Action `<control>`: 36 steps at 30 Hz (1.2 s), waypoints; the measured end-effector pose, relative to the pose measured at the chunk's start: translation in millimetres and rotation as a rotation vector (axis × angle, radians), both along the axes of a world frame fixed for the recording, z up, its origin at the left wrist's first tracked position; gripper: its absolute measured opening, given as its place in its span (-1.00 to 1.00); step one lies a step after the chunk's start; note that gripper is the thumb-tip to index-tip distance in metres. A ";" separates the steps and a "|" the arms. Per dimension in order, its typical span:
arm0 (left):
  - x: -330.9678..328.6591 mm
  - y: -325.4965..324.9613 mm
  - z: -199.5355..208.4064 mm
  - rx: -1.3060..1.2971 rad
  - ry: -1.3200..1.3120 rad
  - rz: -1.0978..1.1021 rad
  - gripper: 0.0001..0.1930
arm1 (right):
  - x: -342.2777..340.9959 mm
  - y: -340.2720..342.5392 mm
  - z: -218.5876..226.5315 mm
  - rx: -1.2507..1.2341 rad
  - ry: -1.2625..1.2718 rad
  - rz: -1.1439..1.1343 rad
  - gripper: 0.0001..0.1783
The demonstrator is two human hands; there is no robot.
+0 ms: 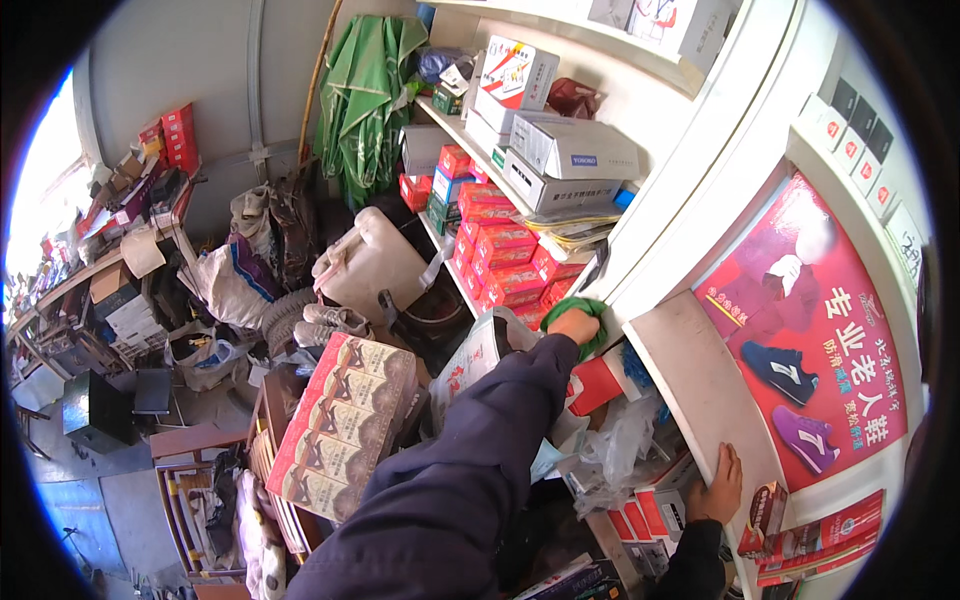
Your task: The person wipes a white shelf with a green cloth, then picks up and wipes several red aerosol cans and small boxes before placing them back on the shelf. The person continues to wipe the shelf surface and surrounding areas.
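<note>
Out from a long dark sleeve, my left hand (pixel 575 325) reaches forward to the shelf end, its fingers closed on a bunched green cloth (pixel 592 309). The cloth lies beside the stacked red boxes (pixel 507 280) and against the white shelf post. My right hand (pixel 716 484) lies with its fingers stretched out on the edge of a pale ledge (pixel 690 380), holding nothing. Under my left forearm is a white printed bag (pixel 468 362), partly hidden. Crumpled clear plastic bags (pixel 622 450) hang between the two hands.
A stack of patterned cartons (pixel 345 425) stands left of my forearm, near a wooden chair (pixel 190 500). Grey boxes (pixel 570 160) fill the upper shelf. A red shoe poster (pixel 800 330) is at right. A cream container (pixel 370 265) and sacks crowd the floor behind.
</note>
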State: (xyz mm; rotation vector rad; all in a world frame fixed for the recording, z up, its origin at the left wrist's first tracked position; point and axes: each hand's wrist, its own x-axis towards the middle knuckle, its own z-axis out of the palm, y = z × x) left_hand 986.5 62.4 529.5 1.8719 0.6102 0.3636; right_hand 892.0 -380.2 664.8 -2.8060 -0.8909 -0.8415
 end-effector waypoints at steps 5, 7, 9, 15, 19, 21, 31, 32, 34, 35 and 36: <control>-33.3 -34.7 21.1 -0.099 0.013 -0.004 -0.51 | 3.1 -2.4 -2.4 0.029 0.002 0.025 -0.17; -49.2 -49.3 28.2 -0.125 -0.162 0.100 -0.57 | 3.4 -2.1 -1.7 0.033 0.010 0.014 -0.17; -70.5 -62.8 31.2 -0.196 -0.350 0.145 -0.57 | 3.3 -2.2 -1.5 0.022 0.047 -0.024 -0.17; -172.2 -135.8 37.2 -0.497 -0.461 0.302 -0.77 | 14.5 -11.4 -14.3 0.046 -0.035 0.059 -0.12; -272.1 -204.3 39.2 -0.602 -0.569 0.148 -0.70 | 30.2 -19.4 -16.3 0.033 0.060 0.046 -0.12; -323.2 -231.5 40.5 -0.691 -0.578 -0.012 -0.76 | 22.2 -18.5 -10.2 0.124 0.124 0.104 -0.15; -487.9 -324.4 58.2 -0.792 -0.380 -0.348 -0.74 | -306.9 -21.2 -20.0 0.606 0.687 0.682 -0.25; -493.4 -333.7 56.0 -0.675 -0.444 -0.392 -0.73 | -334.5 -31.5 -20.8 0.659 0.748 0.627 -0.23; -512.3 -349.8 50.5 -0.709 -0.331 -0.457 -0.74 | -370.4 -51.6 -20.1 0.714 0.813 0.549 -0.19; -524.7 -358.1 46.9 -0.718 -0.256 -0.458 -0.74 | -384.5 -63.8 -20.7 0.722 0.877 0.487 -0.15; -535.0 -365.5 44.3 -0.776 -0.210 -0.453 -0.75 | -396.6 -72.6 -21.9 0.725 0.876 0.470 -0.11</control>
